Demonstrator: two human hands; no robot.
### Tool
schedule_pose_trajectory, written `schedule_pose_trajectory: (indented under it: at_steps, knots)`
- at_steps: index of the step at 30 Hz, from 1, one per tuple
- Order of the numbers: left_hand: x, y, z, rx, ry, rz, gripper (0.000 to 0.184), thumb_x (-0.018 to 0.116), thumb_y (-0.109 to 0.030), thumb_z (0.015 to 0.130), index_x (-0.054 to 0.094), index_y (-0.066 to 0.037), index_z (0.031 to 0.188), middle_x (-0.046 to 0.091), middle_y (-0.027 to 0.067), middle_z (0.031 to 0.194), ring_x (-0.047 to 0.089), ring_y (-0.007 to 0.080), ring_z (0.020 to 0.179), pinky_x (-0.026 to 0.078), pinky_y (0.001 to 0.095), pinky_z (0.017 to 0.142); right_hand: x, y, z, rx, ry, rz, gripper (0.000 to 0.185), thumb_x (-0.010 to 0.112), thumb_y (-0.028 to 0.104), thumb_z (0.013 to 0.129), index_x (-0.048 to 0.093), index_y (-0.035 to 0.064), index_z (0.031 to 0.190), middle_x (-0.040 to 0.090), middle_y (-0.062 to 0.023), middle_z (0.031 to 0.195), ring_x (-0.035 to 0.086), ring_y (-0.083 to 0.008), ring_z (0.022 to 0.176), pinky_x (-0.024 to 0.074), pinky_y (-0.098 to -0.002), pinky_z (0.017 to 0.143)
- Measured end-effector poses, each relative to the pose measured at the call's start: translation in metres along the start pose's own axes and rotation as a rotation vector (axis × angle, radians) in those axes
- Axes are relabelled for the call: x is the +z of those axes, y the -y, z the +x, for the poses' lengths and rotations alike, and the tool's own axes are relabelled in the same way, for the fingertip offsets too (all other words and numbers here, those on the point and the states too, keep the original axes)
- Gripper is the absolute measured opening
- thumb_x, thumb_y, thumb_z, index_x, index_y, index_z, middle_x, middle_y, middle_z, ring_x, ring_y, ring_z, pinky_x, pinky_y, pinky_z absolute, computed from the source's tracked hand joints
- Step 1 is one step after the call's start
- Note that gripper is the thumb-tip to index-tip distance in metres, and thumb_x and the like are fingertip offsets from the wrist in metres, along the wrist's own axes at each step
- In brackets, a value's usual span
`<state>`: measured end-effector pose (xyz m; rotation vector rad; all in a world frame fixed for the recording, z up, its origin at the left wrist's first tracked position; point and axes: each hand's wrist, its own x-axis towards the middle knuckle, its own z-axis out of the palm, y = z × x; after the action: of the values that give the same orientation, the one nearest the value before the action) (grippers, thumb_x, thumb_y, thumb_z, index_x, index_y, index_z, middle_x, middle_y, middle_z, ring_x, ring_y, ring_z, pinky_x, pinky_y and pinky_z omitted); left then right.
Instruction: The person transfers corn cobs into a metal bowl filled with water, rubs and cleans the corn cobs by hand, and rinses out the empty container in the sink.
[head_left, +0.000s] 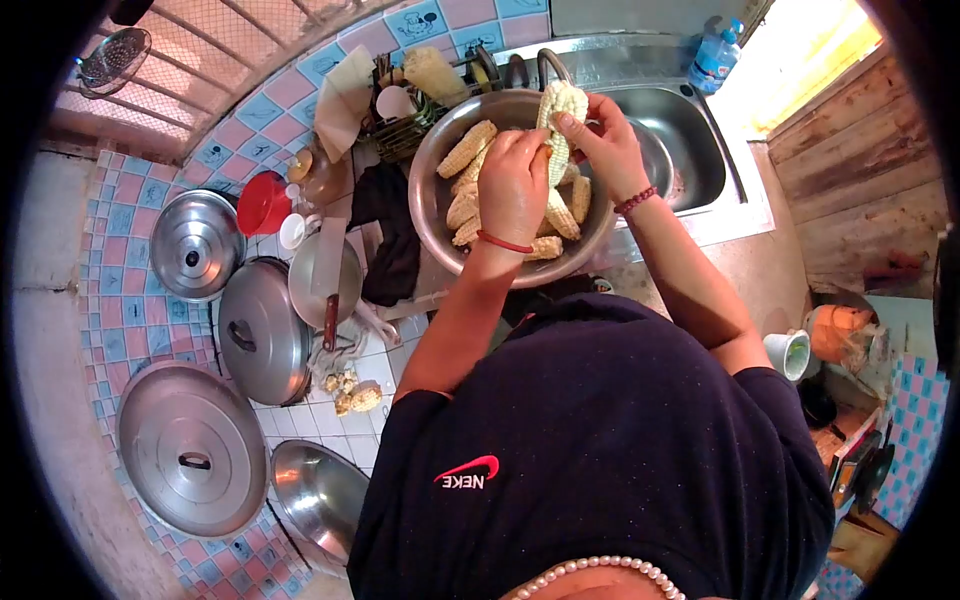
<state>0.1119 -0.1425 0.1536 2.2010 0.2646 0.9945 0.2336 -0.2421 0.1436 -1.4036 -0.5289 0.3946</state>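
The white-tiled worktop [391, 366] carries the spread of wares at left. The wide steel basin [428, 195] stands in the upper centre, at the left edge of the sink [700, 150], directly under both hands, so whatever drops from them would probably land inside it. The large lid [155, 430] lies at lower left with its grip facing up, which leaves it easy to lift; the oval lid [262, 366] just above it is set the same way. The long knife [328, 262] rests across a pan [350, 275] left of the basin, its handle pointing down the frame, seemingly to keep it within reach but away from the fingers.

The left hand [514, 185] is over the basin, fingers bent close together with their tips at the cob; whether they grip it or only steady it cannot be told. The right hand [608, 150] pinches the cob from the right, thumb on its near face, likely to keep it from turning.

The held corn cob [563, 100] stands nearly upright in the frame, above the basin's upper part. More cobs [466, 148] lie loosely in the basin, gathered around and beneath the hands. Small corn pieces [365, 397] sit apart on the tiles at centre left.
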Motion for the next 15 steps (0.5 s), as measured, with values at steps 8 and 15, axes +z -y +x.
schedule_pose_trajectory:
  at_steps: [8,15]
  knots:
    - [-0.003,-0.011,0.004,0.024,0.020,0.054,0.017,0.064,-0.003,0.081,0.065,0.000,0.098,0.060,0.0147,0.091,0.058,0.0347,0.089,0.047,0.0430,0.080,0.000,-0.017,0.003,-0.263,-0.084,-0.144,0.055,0.081,0.031,0.080,0.061,-0.0008,0.119,0.064,0.0001,0.081,0.055,-0.0059,0.068,0.0482,-0.0235,0.061]
    - [-0.008,0.008,0.016,0.200,0.093,0.090,0.012,0.070,-0.004,0.079,0.064,-0.001,0.088,0.058,0.0127,0.079,0.059,0.0304,0.078,0.048,0.0381,0.070,0.000,-0.002,-0.002,-0.043,0.020,-0.080,0.040,0.074,0.032,0.086,0.067,0.0012,0.112,0.064,0.0029,0.080,0.054,-0.0040,0.067,0.0453,-0.0211,0.059]
